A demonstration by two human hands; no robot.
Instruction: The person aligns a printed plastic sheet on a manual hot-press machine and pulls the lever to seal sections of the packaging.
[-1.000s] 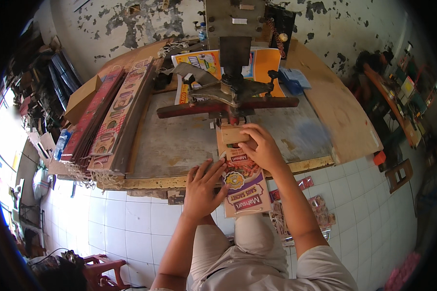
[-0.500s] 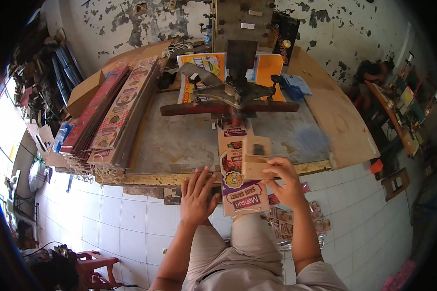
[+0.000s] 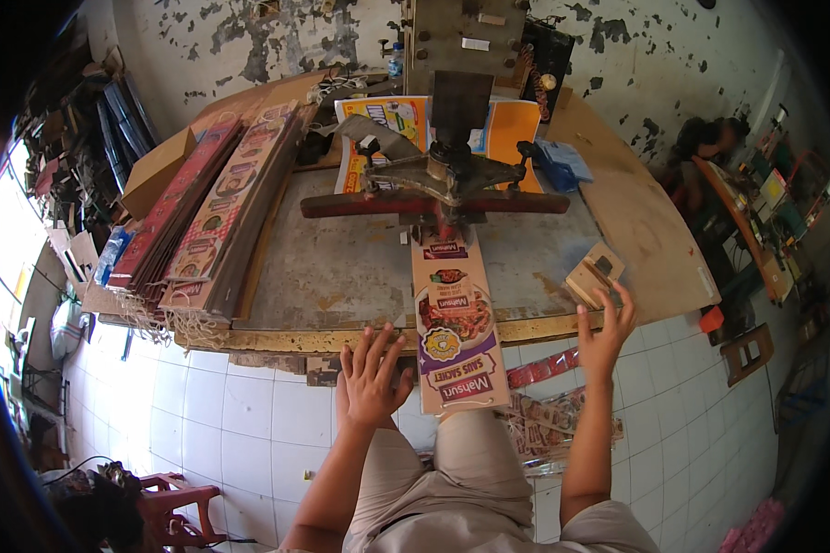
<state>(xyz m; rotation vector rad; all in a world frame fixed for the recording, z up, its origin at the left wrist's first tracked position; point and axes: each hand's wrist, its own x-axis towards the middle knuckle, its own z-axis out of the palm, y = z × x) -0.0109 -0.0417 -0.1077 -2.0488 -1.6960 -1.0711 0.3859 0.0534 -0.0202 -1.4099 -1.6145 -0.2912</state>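
My left hand [image 3: 375, 373] lies palm down with fingers spread, its fingertips by the table's front edge, left of a long printed card strip [image 3: 456, 341]. The strip runs from under a press head [image 3: 447, 175] with a red bar out over the front edge toward my lap. Farther right, my right hand [image 3: 607, 336] has its fingers apart. Its fingertips are at the near edge of a small tan wooden or cardboard block [image 3: 592, 278] with a dark opening, at the right of the metal bed. Whether they still touch it is hard to see.
Stacks of long printed strips [image 3: 226, 207] with strings fill the table's left side, beside a brown box [image 3: 157, 175]. Colourful sheets [image 3: 516, 138] and a blue plastic packet [image 3: 563, 164] lie behind the press. Printed packs [image 3: 549, 419] are on the floor. A red stool [image 3: 180, 507] stands at lower left.
My right hand has carried the tan block rightward from above the printed strip to the right of the bed, and its fingers have spread. My left hand has barely moved.
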